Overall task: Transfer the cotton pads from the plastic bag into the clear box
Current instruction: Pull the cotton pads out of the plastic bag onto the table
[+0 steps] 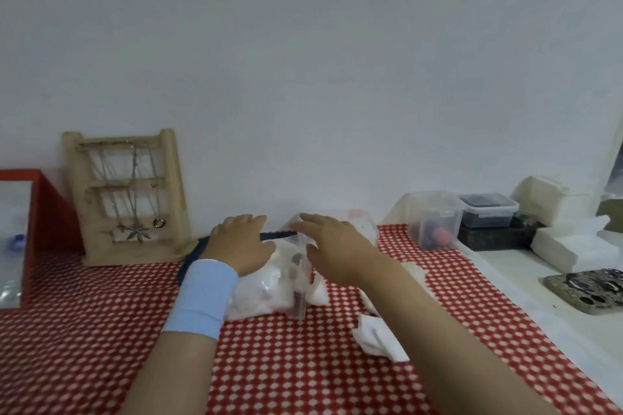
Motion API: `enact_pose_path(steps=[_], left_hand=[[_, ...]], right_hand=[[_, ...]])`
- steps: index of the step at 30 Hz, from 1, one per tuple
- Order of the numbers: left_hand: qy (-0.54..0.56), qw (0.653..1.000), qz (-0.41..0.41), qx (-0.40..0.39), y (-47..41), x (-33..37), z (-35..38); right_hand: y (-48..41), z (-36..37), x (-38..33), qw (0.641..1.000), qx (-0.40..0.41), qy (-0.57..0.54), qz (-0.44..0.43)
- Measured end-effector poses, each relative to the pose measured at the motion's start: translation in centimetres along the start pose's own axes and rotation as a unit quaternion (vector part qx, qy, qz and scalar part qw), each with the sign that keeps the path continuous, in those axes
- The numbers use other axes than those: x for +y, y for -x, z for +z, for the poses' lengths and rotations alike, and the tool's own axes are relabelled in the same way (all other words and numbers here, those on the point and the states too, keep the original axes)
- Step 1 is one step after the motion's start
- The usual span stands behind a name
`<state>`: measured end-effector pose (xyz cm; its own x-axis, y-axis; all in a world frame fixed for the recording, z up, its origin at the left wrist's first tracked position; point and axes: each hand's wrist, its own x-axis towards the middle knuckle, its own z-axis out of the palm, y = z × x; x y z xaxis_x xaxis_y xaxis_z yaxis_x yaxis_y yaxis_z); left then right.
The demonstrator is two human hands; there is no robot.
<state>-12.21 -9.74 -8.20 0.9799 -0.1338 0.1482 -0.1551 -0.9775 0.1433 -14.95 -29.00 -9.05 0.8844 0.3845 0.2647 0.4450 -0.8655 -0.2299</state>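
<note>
A plastic bag (259, 295) full of white cotton pads lies on the red checked cloth, with a dark blue strip along its far edge. My left hand (241, 242), a light blue band on its wrist, rests flat on top of the bag. Right of it stands the clear box (298, 293), its near corner against the bag. My right hand (332, 248) is over the top of the box with fingers spread and holds nothing. Loose white cotton pads (379, 337) lie on the cloth under my right forearm. The inside of the box is hard to make out.
A wooden jewellery rack (126, 195) leans on the wall at the back left, beside a red box (50, 209). At the back right stand clear containers (435, 219), a dark lidded tub (488, 210) and white boxes (573, 246). A phone (586, 290) lies at the right edge.
</note>
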Motion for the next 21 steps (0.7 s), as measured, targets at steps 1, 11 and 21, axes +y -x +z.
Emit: enact_pose_path(steps=[1, 11, 21], left_hand=[[0.031, 0.999, -0.001, -0.037, -0.2, -0.8, 0.3], [0.186, 0.982, 0.021, 0.012, -0.7, -4.5, 1.9], [0.261, 0.961, 0.003, 0.097, -1.2, -4.8, 2.3]], right_hand=[[-0.7, 0.7, -0.5, 1.0, -0.012, -0.014, -0.002], [-2.1, 2.0, -1.5, 0.983, 0.032, -0.181, 0.017], [-2.9, 2.8, -2.0, 0.992, 0.113, -0.051, -0.029]])
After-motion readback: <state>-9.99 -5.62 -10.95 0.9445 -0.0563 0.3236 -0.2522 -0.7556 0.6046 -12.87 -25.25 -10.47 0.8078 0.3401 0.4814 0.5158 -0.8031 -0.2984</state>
